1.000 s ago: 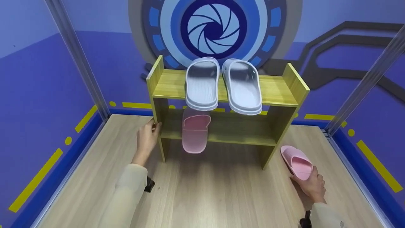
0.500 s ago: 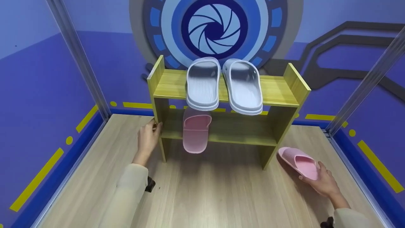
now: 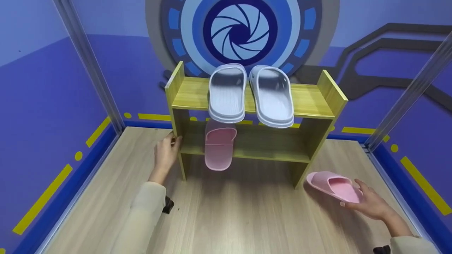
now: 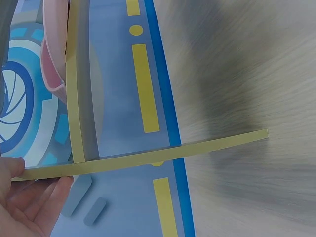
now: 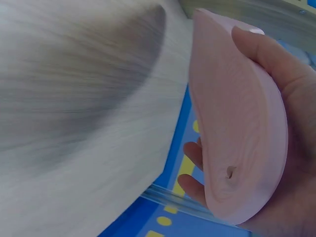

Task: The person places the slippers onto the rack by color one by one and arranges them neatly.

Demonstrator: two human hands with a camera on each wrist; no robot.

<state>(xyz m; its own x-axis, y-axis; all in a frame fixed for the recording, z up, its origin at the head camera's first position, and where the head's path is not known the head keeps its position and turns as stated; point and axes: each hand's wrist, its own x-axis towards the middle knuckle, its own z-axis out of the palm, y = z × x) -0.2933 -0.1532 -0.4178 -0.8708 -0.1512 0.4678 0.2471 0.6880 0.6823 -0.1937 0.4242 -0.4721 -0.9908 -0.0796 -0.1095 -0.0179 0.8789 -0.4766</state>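
Note:
My right hand (image 3: 372, 205) holds a pink slipper (image 3: 322, 180) by its heel, with the toe pointing left at the rack's right leg. In the right wrist view the slipper's sole (image 5: 232, 113) faces the camera, the thumb along one edge and fingertips past the other. My left hand (image 3: 166, 155) grips the left side panel of a small wooden shoe rack (image 3: 307, 100); the left wrist view has the thumb and fingers (image 4: 37, 200) on opposite faces of that panel. A matching pink slipper (image 3: 219, 155) lies on the lower shelf, toward the left, its heel over the front edge.
Two pale grey clogs, a left one (image 3: 226, 97) and a right one (image 3: 273, 98), sit side by side on the top shelf. The rack stands on a wood-grain table (image 3: 240, 218). Blue printed walls (image 3: 395, 106) with metal posts (image 3: 93, 67) enclose the back and sides.
My right hand has moved to the right, and the slipper in it has turned so its toe points further left, closer to the rack. The left hand keeps its grip on the panel.

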